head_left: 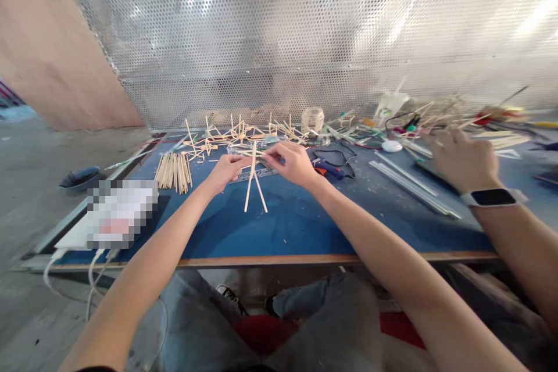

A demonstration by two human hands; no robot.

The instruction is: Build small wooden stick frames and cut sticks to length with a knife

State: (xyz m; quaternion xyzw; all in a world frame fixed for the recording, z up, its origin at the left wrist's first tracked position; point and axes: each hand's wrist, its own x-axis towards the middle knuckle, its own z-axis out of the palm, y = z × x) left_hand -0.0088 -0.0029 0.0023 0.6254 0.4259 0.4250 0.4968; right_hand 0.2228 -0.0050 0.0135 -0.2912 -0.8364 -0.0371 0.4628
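Observation:
A small frame of thin wooden sticks (254,170), with two legs spread downward, is held up above the blue tabletop between my hands. My left hand (226,172) pinches it from the left, close to where the sticks cross. From the right, my right hand (291,163) has thumb and fingers closed on a crosswise stick of the same frame; the exact contact is small. Behind them lie a clear plastic wrapper (235,150) and a clear ruler-like strip (261,173). A blue glue gun (328,168) rests right of my right hand.
A bundle of wooden sticks (173,173) lies left, with several joined stick pieces (204,144) behind. A white box with cables (143,197) occupies the left corner. Clear glue sticks (414,189) and a co-worker's hand (464,157) are at right. A perforated metal panel (283,46) stands behind.

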